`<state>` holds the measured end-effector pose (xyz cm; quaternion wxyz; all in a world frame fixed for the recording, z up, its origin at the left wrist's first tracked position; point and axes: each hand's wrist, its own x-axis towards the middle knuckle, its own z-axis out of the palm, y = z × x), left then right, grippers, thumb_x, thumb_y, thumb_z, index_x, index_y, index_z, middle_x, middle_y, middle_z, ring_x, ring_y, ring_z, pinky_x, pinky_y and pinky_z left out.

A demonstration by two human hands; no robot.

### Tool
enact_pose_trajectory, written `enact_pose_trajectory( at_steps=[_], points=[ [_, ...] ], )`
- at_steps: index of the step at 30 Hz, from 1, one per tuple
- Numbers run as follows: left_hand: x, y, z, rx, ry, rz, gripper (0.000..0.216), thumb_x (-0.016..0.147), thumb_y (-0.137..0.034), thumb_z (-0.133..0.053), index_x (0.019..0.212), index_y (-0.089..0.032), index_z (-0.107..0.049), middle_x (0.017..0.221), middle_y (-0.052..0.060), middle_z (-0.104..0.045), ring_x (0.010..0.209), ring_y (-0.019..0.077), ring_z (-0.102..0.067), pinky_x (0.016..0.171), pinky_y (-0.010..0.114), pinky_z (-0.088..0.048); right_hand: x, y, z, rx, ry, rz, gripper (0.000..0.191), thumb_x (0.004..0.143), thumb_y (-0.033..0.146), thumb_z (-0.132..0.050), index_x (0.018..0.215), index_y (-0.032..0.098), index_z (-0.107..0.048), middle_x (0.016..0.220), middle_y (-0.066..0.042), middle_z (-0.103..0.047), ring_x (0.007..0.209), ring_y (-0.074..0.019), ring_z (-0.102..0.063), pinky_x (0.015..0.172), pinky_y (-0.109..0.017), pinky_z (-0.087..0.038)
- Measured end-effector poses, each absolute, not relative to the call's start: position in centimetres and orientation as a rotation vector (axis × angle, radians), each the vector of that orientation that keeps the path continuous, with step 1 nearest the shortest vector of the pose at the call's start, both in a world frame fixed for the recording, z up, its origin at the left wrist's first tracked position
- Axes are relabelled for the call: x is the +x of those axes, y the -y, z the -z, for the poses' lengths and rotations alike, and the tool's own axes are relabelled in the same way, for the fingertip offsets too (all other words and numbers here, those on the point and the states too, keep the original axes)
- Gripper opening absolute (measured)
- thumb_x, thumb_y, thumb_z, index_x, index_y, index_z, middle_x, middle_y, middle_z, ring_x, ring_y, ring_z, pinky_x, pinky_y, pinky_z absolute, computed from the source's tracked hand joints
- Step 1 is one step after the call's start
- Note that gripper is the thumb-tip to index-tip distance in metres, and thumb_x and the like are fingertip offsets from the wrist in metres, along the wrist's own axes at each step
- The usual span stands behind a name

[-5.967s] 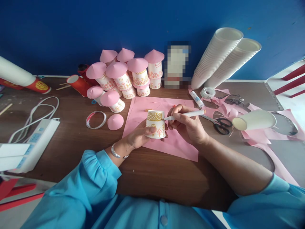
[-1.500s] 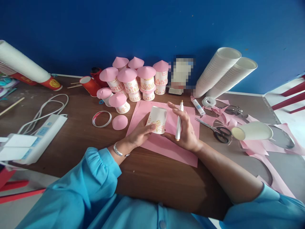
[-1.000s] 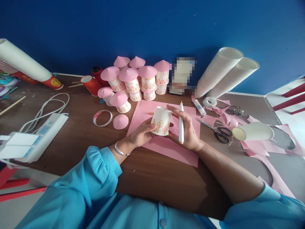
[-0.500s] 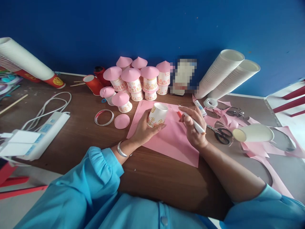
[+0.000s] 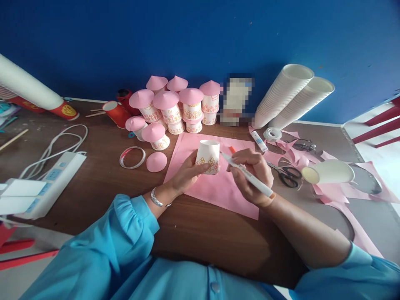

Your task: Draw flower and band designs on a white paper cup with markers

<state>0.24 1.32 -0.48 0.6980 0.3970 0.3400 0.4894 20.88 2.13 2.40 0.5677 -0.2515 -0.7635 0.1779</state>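
Observation:
My left hand (image 5: 188, 171) is closed around a white paper cup (image 5: 208, 151) held upside down, with orange and yellow flowers drawn near its rim. In my right hand (image 5: 254, 175) is a white marker (image 5: 250, 176), its tip pointing at the cup's right side, close to it. An orange marker cap (image 5: 231, 149) lies just beyond my right hand. Beneath both hands a sheet of pink paper (image 5: 218, 199) is spread on the brown table. Behind the cup stand several decorated paper cups with pink cone roofs (image 5: 166, 100). A loose pink cone (image 5: 156, 161) lies left of the paper.
Two tall stacks of white cups (image 5: 283, 93) lean at the back right. Black-handled scissors (image 5: 289, 176), a glue stick (image 5: 258, 141), clear tape (image 5: 272, 133) and pink scraps lie to the right. On the left are a tape roll (image 5: 132, 158) and a white power strip (image 5: 59, 179).
My left hand has turned the cup more upright, showing its side and flowers. The marker has swung round in my right hand, its tip now near the cup.

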Motion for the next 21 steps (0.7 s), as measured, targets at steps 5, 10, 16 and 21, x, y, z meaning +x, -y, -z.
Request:
enact_pose_trajectory(
  at_steps=[5,10,16,21],
  points=[
    [0.33,-1.09,0.14,1.026,-0.98,-1.111,0.059,0.074,-0.049,-0.095,0.114,-0.02,-0.064,0.102,0.004,-0.067,0.095,0.0211,-0.062,0.084,0.035,-0.051,20.59,-1.85,-2.57,-0.513,1.893,-0.21,0.027,0.093,0.011,-0.068,0.115,0.026,-0.064,0.086,-0.002,-0.073,0.071,-0.0192,-0.073,0.058,-0.031,-0.061],
    [0.3,-0.84,-0.43,1.146,-1.07,-1.087,0.061,0.076,-0.054,-0.092,0.114,-0.02,-0.059,0.11,0.007,-0.066,0.101,0.0234,-0.062,0.085,0.037,-0.053,20.48,-1.82,-2.67,-0.583,1.891,-0.148,0.024,0.093,0.011,-0.068,0.11,0.028,-0.064,0.083,-0.002,-0.072,0.068,-0.0199,-0.073,0.054,-0.033,-0.061],
    [0.31,-0.86,-0.27,1.192,-1.074,-1.091,0.06,0.077,-0.054,-0.09,0.115,-0.021,-0.057,0.114,0.008,-0.067,0.105,0.0256,-0.063,0.087,0.039,-0.053,20.59,-1.79,-2.5,-0.591,1.903,-0.151,0.028,0.092,0.01,-0.068,0.114,0.028,-0.063,0.088,-0.001,-0.073,0.071,-0.0189,-0.073,0.057,-0.031,-0.061],
    [0.26,-0.85,-0.16,1.187,-1.056,-1.1,0.06,0.077,-0.054,-0.091,0.115,-0.021,-0.059,0.115,0.008,-0.067,0.105,0.0255,-0.063,0.087,0.038,-0.053,20.59,-1.75,-2.39,-0.623,1.916,-0.134,0.025,0.094,0.013,-0.067,0.112,0.029,-0.063,0.088,-0.001,-0.073,0.072,-0.0187,-0.074,0.058,-0.031,-0.061]
  ],
)
